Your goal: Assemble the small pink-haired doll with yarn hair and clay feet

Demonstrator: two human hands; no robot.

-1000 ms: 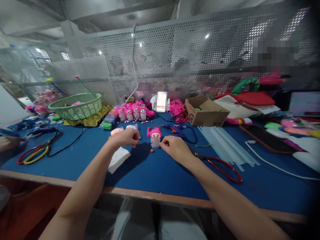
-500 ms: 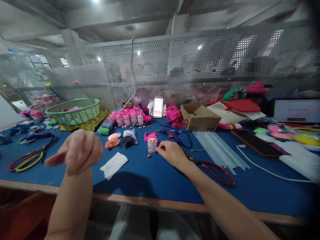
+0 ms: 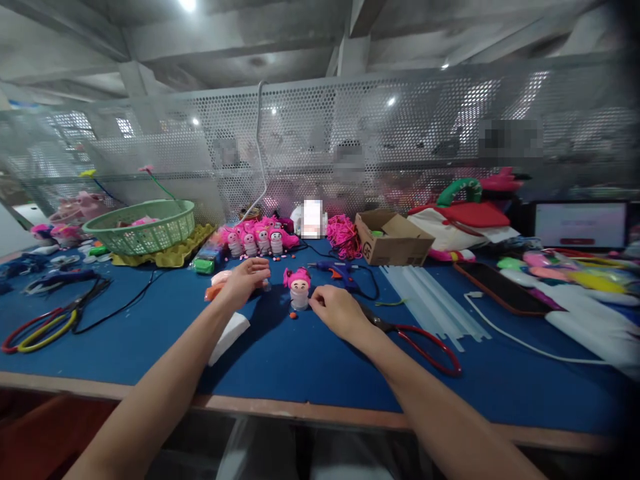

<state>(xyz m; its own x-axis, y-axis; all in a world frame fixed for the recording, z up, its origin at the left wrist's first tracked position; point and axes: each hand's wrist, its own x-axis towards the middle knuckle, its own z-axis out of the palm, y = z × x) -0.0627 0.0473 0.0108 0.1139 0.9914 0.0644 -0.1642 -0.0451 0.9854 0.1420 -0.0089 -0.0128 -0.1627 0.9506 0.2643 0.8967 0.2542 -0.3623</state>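
Note:
A small doll (image 3: 299, 288) with pink hair and a pale body stands on the blue table (image 3: 310, 363). My right hand (image 3: 337, 312) rests just right of it, fingers curled in a pinch by its base; what they pinch is hidden. A tiny orange bit (image 3: 293, 315) lies in front of the doll. My left hand (image 3: 245, 280) reaches forward with fingers stretched out over small bags of orange and pale clay (image 3: 215, 285), left of the doll. A white tissue (image 3: 227, 333) lies under my left forearm.
Red-handled scissors (image 3: 430, 343) lie behind my right wrist. A blue glue gun (image 3: 340, 270), clear glue sticks (image 3: 425, 293), a cardboard box (image 3: 393, 237) and a phone (image 3: 493, 287) are to the right. A row of finished dolls (image 3: 255, 240), a green basket (image 3: 140, 227) and more scissors (image 3: 40, 327) are to the left.
My left hand, lifted back toward me half a second ago, has gone forward again to the clay bags. My right hand stays by the doll.

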